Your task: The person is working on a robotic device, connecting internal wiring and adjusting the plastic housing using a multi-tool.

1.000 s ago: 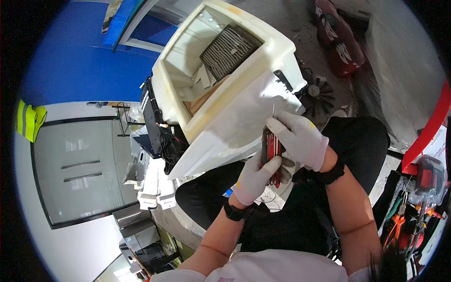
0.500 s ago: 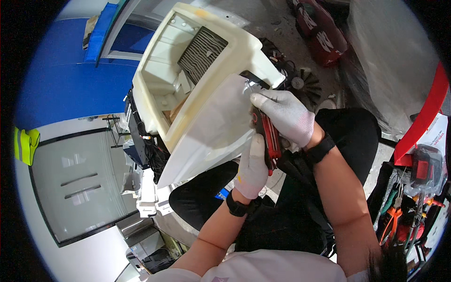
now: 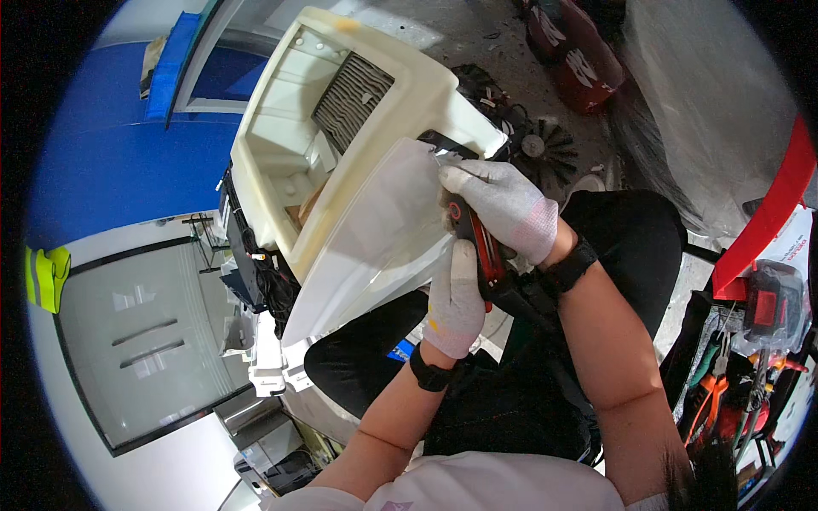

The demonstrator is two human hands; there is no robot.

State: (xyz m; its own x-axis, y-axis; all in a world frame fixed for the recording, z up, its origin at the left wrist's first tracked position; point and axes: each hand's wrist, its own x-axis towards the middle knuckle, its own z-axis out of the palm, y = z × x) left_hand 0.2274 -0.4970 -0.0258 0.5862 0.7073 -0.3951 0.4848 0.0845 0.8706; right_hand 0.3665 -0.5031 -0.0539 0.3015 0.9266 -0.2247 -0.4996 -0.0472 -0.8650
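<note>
A red and black folding hex key set [image 3: 482,247] is between my gloved hands, over my lap. My left hand [image 3: 454,302] grips its lower part, thumb laid along its side. Closed around the upper part is my right hand [image 3: 507,204], its thumb and fingertips pinched together by a small metal piece next to the panel's corner. Both gloves are white and hide much of the tool. Just behind my hands stands a white curved panel [image 3: 366,234], with a dark strip [image 3: 447,143] at its upper corner.
A cream plastic housing [image 3: 285,128] holding a pleated grey filter [image 3: 354,98] stands beyond the panel. A black fan [image 3: 535,146] lies on the floor near a dark red bag [image 3: 575,60]. Orange-handled pliers [image 3: 709,396] and other tools are at right. Black cables [image 3: 277,285] hang at left.
My hands and the hex key set have shifted slightly left in view, and the tool's red sides look closer together. The housing and panel also appear a little further left.
</note>
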